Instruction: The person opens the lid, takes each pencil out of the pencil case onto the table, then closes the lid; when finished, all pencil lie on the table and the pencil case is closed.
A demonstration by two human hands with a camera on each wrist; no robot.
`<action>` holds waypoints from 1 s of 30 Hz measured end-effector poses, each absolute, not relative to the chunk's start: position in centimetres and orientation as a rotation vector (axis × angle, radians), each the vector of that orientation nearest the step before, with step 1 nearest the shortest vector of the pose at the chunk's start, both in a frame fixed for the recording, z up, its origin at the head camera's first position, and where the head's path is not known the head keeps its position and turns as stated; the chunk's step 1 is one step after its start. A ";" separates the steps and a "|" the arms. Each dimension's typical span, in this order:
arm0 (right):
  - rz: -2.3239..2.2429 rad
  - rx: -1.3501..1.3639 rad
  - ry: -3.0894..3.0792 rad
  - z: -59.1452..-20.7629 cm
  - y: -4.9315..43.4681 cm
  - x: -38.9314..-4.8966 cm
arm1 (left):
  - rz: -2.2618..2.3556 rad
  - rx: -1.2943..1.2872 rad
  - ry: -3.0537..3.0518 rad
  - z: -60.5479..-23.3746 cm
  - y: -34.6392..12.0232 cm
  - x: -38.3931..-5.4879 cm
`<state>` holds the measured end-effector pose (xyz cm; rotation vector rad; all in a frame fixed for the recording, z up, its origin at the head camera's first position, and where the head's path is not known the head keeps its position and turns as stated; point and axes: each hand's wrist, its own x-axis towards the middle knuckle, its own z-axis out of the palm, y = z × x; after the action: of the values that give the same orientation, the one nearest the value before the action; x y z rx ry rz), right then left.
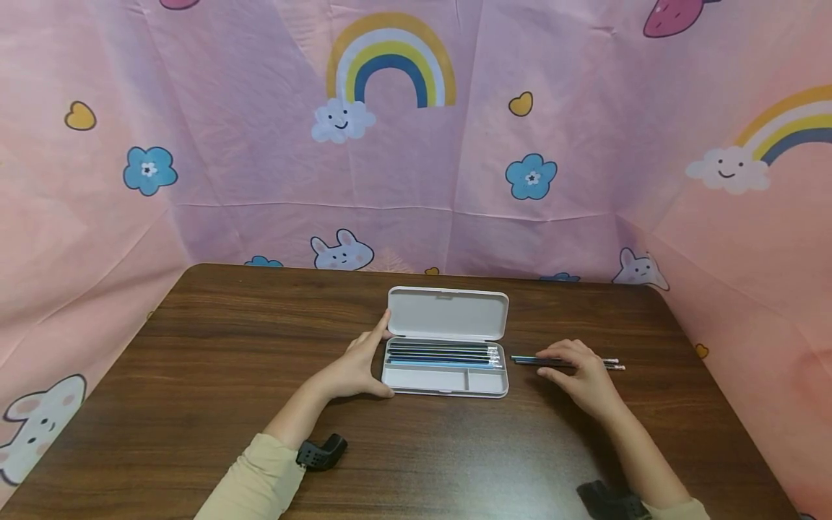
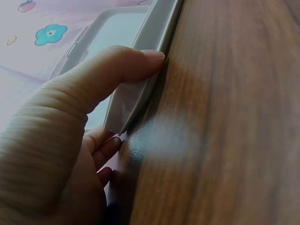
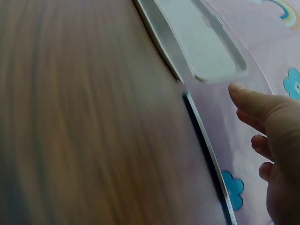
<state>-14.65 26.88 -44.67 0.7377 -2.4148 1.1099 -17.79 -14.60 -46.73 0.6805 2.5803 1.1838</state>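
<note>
A pale grey pencil case [image 1: 425, 379] lies on the table with its lid [image 1: 448, 313] raised at the back. Several dark and blue pencils [image 1: 442, 354] lie side by side inside it, their eraser ends to the right. My left hand [image 1: 351, 372] holds the case's left end, with the thumb [image 2: 136, 65] on the front wall and the fingers around the far side. To the right of the case, two loose pencils [image 1: 525, 360] lie on the table. My right hand [image 1: 581, 375] hovers over them, thumb and fingers apart around nothing.
The case's front strip has a small divider [image 1: 468, 380]. Dark wood table [image 1: 260, 325] surrounds the case. A pink patterned cloth [image 1: 403, 173] hangs behind the table and along its sides. Each wrist wears a black camera band [image 1: 321, 453].
</note>
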 end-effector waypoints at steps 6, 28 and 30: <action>1.122 0.794 -2.446 -44.9 24.9 -15.0 | 1.192 0.688 2.583 -46.6 -14.6 -17.7; 1.104 0.910 -2.573 -45.4 20.7 -16.1 | 1.183 0.681 2.587 -46.6 -14.5 -17.7; 1.098 0.896 -2.606 -45.5 20.6 -16.2 | 1.184 0.682 2.587 -46.7 -14.6 -17.7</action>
<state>-16.19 20.59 -45.46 0.8957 -2.6061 1.0975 -17.71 -14.55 -46.68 0.6822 2.5866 1.1844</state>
